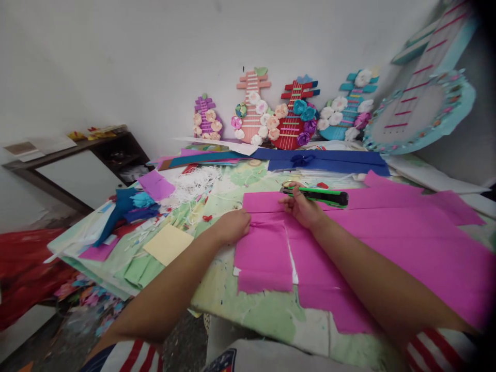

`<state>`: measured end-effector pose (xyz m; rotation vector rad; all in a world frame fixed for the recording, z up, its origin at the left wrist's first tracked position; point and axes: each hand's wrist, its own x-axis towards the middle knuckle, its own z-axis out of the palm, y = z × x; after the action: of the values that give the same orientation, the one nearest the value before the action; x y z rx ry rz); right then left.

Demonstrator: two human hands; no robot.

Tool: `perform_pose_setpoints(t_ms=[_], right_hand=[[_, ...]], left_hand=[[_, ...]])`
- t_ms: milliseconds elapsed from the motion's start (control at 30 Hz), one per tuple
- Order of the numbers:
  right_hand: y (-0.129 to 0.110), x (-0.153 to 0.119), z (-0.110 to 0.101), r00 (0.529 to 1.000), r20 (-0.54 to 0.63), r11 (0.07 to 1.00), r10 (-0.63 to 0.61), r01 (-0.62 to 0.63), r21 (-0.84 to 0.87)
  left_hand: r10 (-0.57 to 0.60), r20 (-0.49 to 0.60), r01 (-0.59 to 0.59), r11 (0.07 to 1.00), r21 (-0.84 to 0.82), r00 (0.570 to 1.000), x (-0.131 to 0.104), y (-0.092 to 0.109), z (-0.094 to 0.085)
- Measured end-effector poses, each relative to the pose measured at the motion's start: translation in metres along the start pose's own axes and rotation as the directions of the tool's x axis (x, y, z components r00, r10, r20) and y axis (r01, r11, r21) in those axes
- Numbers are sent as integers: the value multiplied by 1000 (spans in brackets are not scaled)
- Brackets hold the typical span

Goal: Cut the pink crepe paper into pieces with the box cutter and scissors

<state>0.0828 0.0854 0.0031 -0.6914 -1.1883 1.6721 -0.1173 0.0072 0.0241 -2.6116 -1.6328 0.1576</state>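
A large magenta paper sheet [387, 227] covers the right part of the table. Beside it, nearer the middle, lies a smaller magenta piece [265, 256], with a white strip showing between the two. My left hand [236, 226] is closed on the left edge of the smaller piece, its fingertips partly hidden. In my right hand [304, 206] is a green and black box cutter [321, 196], held between thumb and fingers, its handle pointing right. The lower fingers of that hand rest against the magenta paper near its upper fold.
Paper-flower-decorated guitar shapes [250, 113] lean on the wall behind. Blue paper [329, 163] lies along the table's back. White string [196, 183], a cream square [168, 244] and paper scraps [155, 183] are on the left. A low cabinet [81, 175] stands beyond.
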Motion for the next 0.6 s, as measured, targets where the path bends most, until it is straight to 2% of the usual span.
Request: perform_pose_setpoints(t_ms=[400, 600], right_hand=[[2, 2, -3, 998, 64, 996, 24, -29, 79], [1, 1, -1, 998, 29, 998, 47, -48, 40]], left_hand=[[-6, 45, 4, 999, 46, 999, 4, 1, -7], [-4, 61, 1, 998, 57, 998, 7, 10, -19]])
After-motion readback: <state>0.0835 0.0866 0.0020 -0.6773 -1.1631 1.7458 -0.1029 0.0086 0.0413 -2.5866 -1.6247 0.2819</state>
